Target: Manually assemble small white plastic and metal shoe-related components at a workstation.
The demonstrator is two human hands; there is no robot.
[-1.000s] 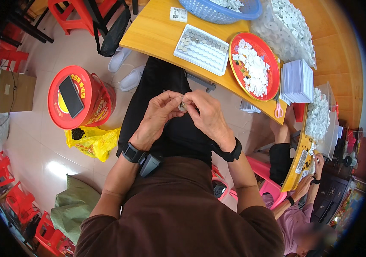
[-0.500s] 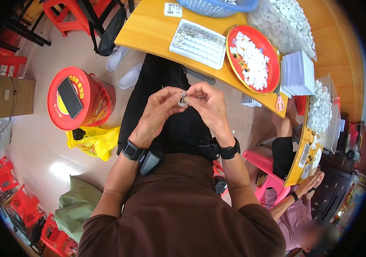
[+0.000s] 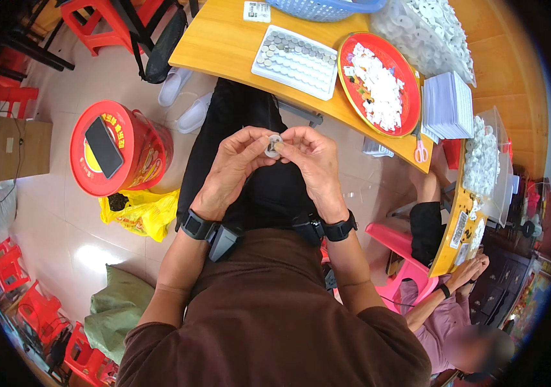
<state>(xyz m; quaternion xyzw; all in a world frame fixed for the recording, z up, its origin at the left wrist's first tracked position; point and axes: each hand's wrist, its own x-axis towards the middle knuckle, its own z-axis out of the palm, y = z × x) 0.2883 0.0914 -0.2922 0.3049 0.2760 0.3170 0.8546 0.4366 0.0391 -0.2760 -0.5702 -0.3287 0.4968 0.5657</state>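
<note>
Between my fingertips, above my lap, is a small round whitish-grey disc [image 3: 273, 146] with a darker spot in its middle. My left hand [image 3: 240, 164] pinches it from the left, and my right hand [image 3: 311, 161] grips its other side with thumb and finger. Both hands are closed around it, and the fingers hide part of its rim. Beyond them on the table lies a white tray [image 3: 295, 74] of round hollows, its far rows filled with similar grey discs. Next to it a red round tray [image 3: 347, 77] carries a heap of small white pieces.
A blue basket [image 3: 327, 9], a bag of white parts [image 3: 420, 39], stacked white trays [image 3: 448, 106] and pink scissors [image 3: 421, 152] are on the table [image 3: 217, 39]. Left stands a red bucket [image 3: 88, 177] with a phone [image 3: 104, 147] on top. A co-worker [image 3: 440, 316] sits at right.
The disc has turned slightly in my fingers and shows more of its face. My hands stay close together in nearly the same place; the view has shifted a little.
</note>
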